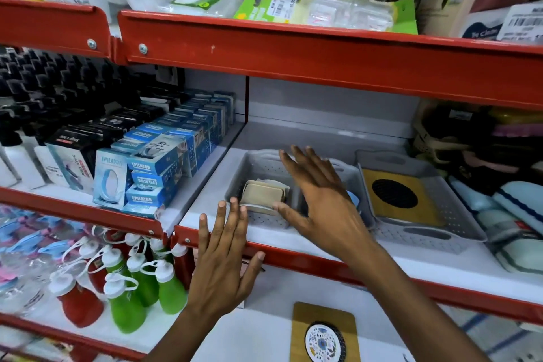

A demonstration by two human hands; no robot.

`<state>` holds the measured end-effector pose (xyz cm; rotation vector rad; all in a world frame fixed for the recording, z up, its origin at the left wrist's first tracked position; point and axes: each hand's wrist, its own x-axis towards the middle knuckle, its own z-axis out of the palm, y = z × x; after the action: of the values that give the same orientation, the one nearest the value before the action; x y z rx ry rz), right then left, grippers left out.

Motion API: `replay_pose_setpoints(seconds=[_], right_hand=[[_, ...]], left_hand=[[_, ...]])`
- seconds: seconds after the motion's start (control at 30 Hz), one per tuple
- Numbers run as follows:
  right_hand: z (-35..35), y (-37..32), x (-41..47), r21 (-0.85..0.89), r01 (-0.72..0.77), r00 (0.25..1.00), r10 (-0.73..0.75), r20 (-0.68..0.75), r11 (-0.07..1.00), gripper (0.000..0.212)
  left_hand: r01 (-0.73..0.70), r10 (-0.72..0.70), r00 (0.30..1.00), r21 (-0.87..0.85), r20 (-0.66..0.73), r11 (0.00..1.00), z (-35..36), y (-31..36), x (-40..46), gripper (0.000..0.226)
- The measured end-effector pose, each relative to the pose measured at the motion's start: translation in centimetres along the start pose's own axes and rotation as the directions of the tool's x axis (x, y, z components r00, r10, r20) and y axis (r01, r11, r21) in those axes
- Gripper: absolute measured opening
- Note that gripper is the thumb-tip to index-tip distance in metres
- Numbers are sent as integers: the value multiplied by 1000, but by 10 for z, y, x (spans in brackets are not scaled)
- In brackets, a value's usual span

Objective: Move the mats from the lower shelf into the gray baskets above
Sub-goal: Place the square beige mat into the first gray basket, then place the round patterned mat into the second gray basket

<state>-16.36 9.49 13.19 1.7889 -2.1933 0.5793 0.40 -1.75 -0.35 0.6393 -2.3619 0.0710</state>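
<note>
Red shelf lip (293,256) across the middle; two gray baskets (435,236) above, at 12 and 2 o'clock. One mat (324,332) left below at 6 — wooden, round patterned centre. Right hand (318,203) spread empty over left basket, left hand (223,258) open, flat on lip. Best pinched by an edge, lifted clear of lip — laid flat.

Red-edged metal shelving (323,59) with white boards (211,185) holds crowded shop goods under bright light.
</note>
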Motion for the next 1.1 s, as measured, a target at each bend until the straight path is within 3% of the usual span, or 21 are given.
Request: replay_pose_setpoints(seconds=[0.17,0.27,0.33,0.4,0.47,0.57,0.63,0.7,0.77,0.87,1.1], right_hand=[[18,14,-69,-102,76,973,-96,-212,992,75],[43,33,-119,-134,262,903,-291,-316,956,60],[67,49,-157,-153,385,858,-414,-303,910,51],[96,65,-192,-123,408,878,-426,-218,905,49],[129,80,-220,-33,295,951,-297,-83,955,48],[172,93,-245,64,-85,987,75,144,994,45],[195,95,-252,82,-350,897,309,317,933,62],[214,95,-255,68,-527,769,442,463,847,86],[231,96,-257,49,-571,718,470,514,819,105],[247,96,-259,31,-571,721,483,497,820,112],[234,92,-251,78,-566,749,472,464,821,84]], left_hand=[[37,-37,999,3,3,999,3,5,-1,83],[43,-43,999,15,-11,999,4,7,-2,83],[48,-48,999,19,-19,999,5,8,-2,83],[56,-56,998,18,-22,998,6,9,-1,84],[68,-67,997,21,-22,997,7,9,-1,84],[84,-83,996,28,-26,996,8,10,-2,82],[84,-83,996,39,-30,996,9,10,-2,82],[80,-79,996,39,-33,996,9,9,-2,82],[80,-78,996,38,-34,996,9,9,-2,82],[74,-73,997,40,-24,996,8,8,-2,81],[74,-74,997,10,-5,997,5,9,-2,81]])
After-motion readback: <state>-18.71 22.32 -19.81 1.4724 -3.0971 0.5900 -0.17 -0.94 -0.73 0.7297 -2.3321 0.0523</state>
